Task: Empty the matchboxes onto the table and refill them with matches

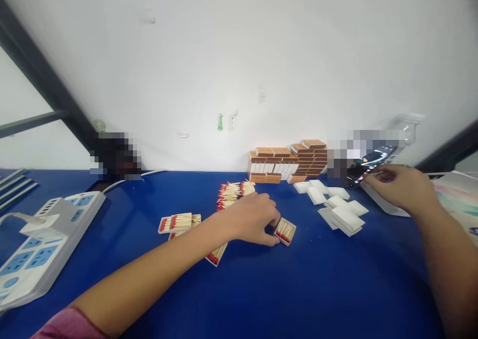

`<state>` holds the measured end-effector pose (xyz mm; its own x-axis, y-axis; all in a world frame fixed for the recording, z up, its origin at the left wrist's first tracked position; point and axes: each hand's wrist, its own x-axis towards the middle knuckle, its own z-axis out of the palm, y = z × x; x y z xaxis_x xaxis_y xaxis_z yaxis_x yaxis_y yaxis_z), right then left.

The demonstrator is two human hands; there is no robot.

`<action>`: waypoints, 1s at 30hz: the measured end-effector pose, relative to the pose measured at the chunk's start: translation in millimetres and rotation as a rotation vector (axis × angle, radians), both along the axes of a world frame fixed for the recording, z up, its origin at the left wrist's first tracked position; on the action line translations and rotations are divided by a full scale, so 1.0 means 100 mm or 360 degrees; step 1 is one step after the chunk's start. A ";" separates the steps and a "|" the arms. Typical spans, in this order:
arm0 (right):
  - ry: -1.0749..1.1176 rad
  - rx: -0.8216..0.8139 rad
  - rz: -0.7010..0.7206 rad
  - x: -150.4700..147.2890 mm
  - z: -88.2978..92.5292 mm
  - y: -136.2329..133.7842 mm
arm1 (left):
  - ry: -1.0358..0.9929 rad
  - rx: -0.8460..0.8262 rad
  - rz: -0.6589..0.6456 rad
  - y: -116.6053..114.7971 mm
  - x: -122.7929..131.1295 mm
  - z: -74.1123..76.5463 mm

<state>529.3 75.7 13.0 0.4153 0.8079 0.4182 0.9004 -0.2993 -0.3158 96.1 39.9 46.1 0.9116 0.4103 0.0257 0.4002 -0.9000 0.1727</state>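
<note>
My left hand (256, 217) rests on the blue table (261, 289), fingers curled round the edge of a small open tray of red-tipped matches (286, 230). Behind it lies a loose pile of matches (233, 192). Several filled match trays (180, 222) sit to its left, and one more (216, 254) shows under my forearm. My right hand (401, 187) is at the far right, its fingers bent over a phone (368, 165) propped near the wall. Several empty white trays (341, 209) lie between the two hands.
Stacked brown matchbox sleeves (289, 162) stand against the white wall. A white and blue power strip (37, 239) with a cable lies at the left. A white object and coloured paper (457, 199) sit at the right edge. A dark blurred object (115, 155) stands at the back left.
</note>
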 end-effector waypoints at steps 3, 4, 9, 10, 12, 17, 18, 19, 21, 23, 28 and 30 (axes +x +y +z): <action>-0.0020 0.0000 -0.0013 0.02 -0.01 0.01 | -0.0015 0.0048 0.0035 -0.02 0.02 -0.01; -0.0027 0.0004 -0.0022 0.03 -0.01 0.00 | -0.0019 0.0063 0.0058 -0.03 0.02 -0.02; -0.0034 0.0019 -0.0017 0.00 0.00 0.00 | -0.0021 0.0093 0.0131 -0.09 0.06 -0.07; -0.0033 0.0015 -0.0018 0.00 0.00 0.00 | -0.0027 0.0093 0.0134 -0.09 0.06 -0.07; -0.0044 -0.0012 -0.0027 -0.01 0.01 0.00 | -0.0043 0.0087 0.0137 -0.10 0.07 -0.08; -0.0052 -0.0088 -0.0094 -0.03 0.05 -0.02 | -0.0014 0.0087 0.0147 -0.12 0.08 -0.07; -0.0043 -0.0090 -0.0104 -0.03 0.06 -0.02 | -0.0005 0.0086 0.0150 -0.12 0.08 -0.06; -0.0034 -0.0094 -0.0109 -0.04 0.07 -0.03 | 0.0000 0.0084 0.0150 -0.13 0.08 -0.06; -0.0030 -0.0105 -0.0105 -0.05 0.07 -0.03 | 0.0002 0.0087 0.0151 -0.14 0.08 -0.06; -0.0034 -0.0113 -0.0103 -0.05 0.07 -0.04 | -0.0001 0.0105 0.0152 -0.14 0.09 -0.08; -0.0015 0.0026 -0.0159 -0.08 0.09 -0.04 | 0.0053 0.0177 0.0159 -0.15 0.11 -0.10; 0.0012 0.0165 -0.0207 -0.13 0.10 -0.05 | 0.0080 0.0189 0.0142 -0.16 0.11 -0.08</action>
